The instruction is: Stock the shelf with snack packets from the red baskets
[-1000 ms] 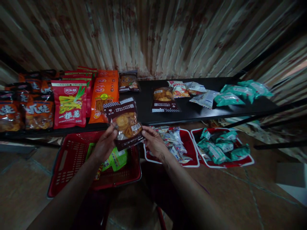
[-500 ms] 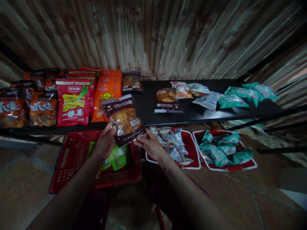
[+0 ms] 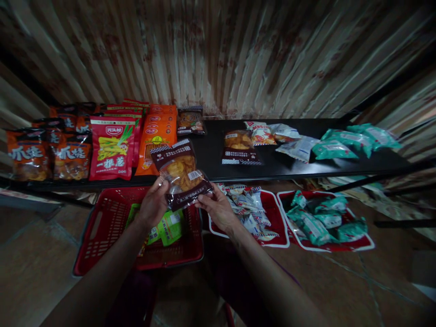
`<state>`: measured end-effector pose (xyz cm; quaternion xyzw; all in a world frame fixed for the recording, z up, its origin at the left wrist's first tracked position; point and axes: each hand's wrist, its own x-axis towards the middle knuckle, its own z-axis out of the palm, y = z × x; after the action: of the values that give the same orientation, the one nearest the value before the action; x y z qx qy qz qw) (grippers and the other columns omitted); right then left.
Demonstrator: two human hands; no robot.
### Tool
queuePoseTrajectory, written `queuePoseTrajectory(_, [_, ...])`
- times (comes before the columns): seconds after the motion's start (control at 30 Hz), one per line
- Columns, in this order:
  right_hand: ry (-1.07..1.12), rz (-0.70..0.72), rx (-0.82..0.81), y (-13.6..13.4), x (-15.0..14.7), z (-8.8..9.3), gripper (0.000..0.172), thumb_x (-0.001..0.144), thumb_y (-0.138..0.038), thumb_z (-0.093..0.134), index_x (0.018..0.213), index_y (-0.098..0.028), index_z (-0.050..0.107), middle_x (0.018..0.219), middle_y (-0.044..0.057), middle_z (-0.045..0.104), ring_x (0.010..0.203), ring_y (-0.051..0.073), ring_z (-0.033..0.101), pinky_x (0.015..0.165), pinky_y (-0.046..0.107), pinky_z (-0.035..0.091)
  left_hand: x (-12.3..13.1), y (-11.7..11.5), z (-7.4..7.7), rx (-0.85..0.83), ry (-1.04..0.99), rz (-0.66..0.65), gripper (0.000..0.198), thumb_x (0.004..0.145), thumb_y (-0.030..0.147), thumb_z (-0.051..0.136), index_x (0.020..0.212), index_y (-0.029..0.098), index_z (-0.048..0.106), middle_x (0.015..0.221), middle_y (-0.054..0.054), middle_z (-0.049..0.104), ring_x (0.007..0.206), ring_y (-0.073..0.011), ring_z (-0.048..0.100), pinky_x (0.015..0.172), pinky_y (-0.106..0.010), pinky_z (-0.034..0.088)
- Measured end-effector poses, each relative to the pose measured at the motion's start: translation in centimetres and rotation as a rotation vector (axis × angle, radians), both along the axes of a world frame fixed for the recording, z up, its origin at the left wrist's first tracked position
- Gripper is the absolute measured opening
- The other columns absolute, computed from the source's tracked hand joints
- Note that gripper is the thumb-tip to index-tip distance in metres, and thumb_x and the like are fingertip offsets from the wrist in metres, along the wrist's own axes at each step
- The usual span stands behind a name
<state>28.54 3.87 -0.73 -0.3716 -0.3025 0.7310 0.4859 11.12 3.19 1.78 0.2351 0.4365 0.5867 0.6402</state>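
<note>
Both hands hold a dark brown snack bag (image 3: 180,172) with a clear window showing golden crisps. My left hand (image 3: 154,205) grips its left lower edge. My right hand (image 3: 218,210) pinches its bottom right corner. The bag is tilted and held above a red plastic basket (image 3: 102,236) on the floor. Green packets (image 3: 168,227) lie inside that basket, partly hidden by my left forearm.
A black shelf (image 3: 272,165) carries red bags (image 3: 111,147), orange bags (image 3: 155,136), dark orange bags (image 3: 47,154), another brown crisp bag (image 3: 240,147) and teal packets (image 3: 344,143). Two red trays on the floor hold white wrapped sweets (image 3: 252,213) and teal packets (image 3: 320,218).
The brown bag has tipped further over and come slightly lower between my hands. My right hand has shifted its pinch along the bottom edge. The view has drifted a little.
</note>
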Motion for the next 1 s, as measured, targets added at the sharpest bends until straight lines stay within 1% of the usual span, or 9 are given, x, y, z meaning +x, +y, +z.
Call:
queuePoseTrajectory(0.2, [-0.028,-0.007,0.036,0.1,0.1,-0.1,0.059,0.062,-0.021,0.078,0.114,-0.027,0.052,0.074,-0.007,0.066,0.060,0.009,0.064,0.061,0.022,0.055,0.1,-0.1,0.2,0.040,-0.082,0.009,0.026,0.079,0.027,0.061,0.104,0.020,0.061,0.106,-0.005,0.069,0.106,-0.0218,0.061,0.095,-0.034,0.046])
queuePoseTrajectory(0.33, [-0.181,-0.104,0.119,0.3,0.0,-1.2,0.073,0.066,-0.027,0.075,0.130,-0.029,0.040,0.098,-0.001,0.065,0.073,0.012,0.064,0.070,0.028,0.055,0.2,-0.1,0.0,0.066,-0.106,-0.009,0.040,0.081,0.027,0.061,0.119,0.022,0.055,0.117,-0.005,0.065,0.110,-0.0200,0.059,0.098,-0.036,0.044])
queuePoseTrajectory(0.43, [-0.475,-0.222,0.351,0.4,0.2,-1.6,0.074,0.072,-0.031,0.069,0.137,-0.027,0.033,0.118,0.007,0.058,0.100,0.020,0.060,0.087,0.038,0.050,0.4,-0.1,0.0,0.086,-0.099,-0.006,0.043,0.081,0.027,0.061,0.123,0.024,0.053,0.122,-0.004,0.062,0.114,-0.0200,0.057,0.099,-0.036,0.044])
queuePoseTrajectory(0.5, [-0.767,-0.320,0.574,0.3,0.5,-1.5,0.068,0.074,-0.031,0.066,0.136,-0.025,0.037,0.129,0.011,0.050,0.118,0.025,0.049,0.097,0.046,0.042,0.6,-0.2,0.0,0.100,-0.088,-0.003,0.046,0.081,0.028,0.060,0.126,0.026,0.050,0.125,-0.004,0.061,0.116,-0.0203,0.055,0.099,-0.036,0.044])
queuePoseTrajectory(0.57, [-1.030,-0.382,0.771,0.1,0.8,-1.1,0.059,0.077,-0.028,0.063,0.133,-0.026,0.042,0.136,0.011,0.044,0.126,0.028,0.040,0.104,0.051,0.034,0.9,-0.3,0.0,0.116,-0.054,-0.015,0.048,0.082,0.031,0.058,0.129,0.027,0.048,0.128,-0.004,0.059,0.118,-0.0217,0.054,0.100,-0.036,0.044])
queuePoseTrajectory(0.63, [-1.177,-0.386,0.908,-0.1,0.9,-0.8,0.052,0.081,-0.025,0.058,0.131,-0.027,0.044,0.137,0.010,0.043,0.127,0.028,0.038,0.105,0.053,0.031,1.1,-0.5,0.0,0.133,-0.013,-0.038,0.047,0.083,0.034,0.056,0.129,0.026,0.050,0.127,-0.005,0.059,0.119,-0.0242,0.053,0.099,-0.037,0.045])
queuePoseTrajectory(0.77, [-1.234,-0.326,1.020,-0.5,0.7,-0.6,0.053,0.083,-0.015,0.051,0.134,-0.028,0.042,0.134,0.008,0.048,0.123,0.024,0.042,0.103,0.049,0.036,1.4,-0.8,-0.3,0.144,0.040,-0.052,0.047,0.084,0.036,0.053,0.129,0.026,0.050,0.128,-0.004,0.059,0.123,-0.0255,0.049,0.101,-0.038,0.044])
queuePoseTrajectory(0.9, [-1.231,-0.307,1.024,-0.7,0.5,-0.7,0.056,0.082,-0.011,0.050,0.134,-0.027,0.041,0.134,0.009,0.048,0.123,0.024,0.042,0.103,0.048,0.036,1.5,-1.0,-0.2,0.116,0.204,-0.038,0.050,0.084,0.039,0.051,0.132,0.025,0.048,0.127,-0.005,0.060,0.126,-0.0246,0.046,0.103,-0.037,0.042])
queuePoseTrajectory(1.0, [-1.229,-0.295,1.019,-0.9,0.4,-0.7,0.056,0.082,-0.012,0.049,0.135,-0.026,0.039,0.136,0.010,0.046,0.125,0.024,0.041,0.104,0.049,0.035,1.8,-1.3,0.2,0.115,0.224,-0.036,0.053,0.085,0.041,0.049,0.135,0.024,0.045,0.132,-0.005,0.056,0.126,-0.0245,0.047,0.102,-0.036,0.043])
